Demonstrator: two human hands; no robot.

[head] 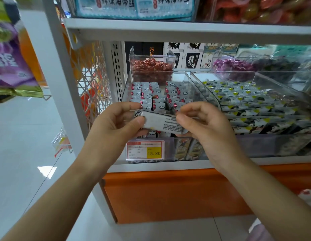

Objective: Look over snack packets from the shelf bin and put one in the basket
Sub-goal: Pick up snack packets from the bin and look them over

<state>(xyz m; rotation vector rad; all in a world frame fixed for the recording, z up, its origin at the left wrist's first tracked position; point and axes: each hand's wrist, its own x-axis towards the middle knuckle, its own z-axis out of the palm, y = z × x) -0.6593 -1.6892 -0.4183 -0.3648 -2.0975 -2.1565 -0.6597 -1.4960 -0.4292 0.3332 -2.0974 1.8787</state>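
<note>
I hold a small white snack packet (161,122) with its printed back side up, just in front of the clear shelf bin (126,84). My left hand (116,124) pinches its left end between thumb and fingers. My right hand (203,124) pinches its right end. The bin behind holds several rows of white packets with red dots and cloud marks (151,94). No basket shows clearly; a pale shape with red (307,195) at the right edge cannot be identified.
A price tag reading 15.80 (145,150) is on the bin front. To the right a larger clear bin holds grey-yellow packets (246,105). Behind are bins of red candies (151,66) and purple candies (229,66). An upper shelf edge (186,30) overhangs. Below is an orange base panel (168,193).
</note>
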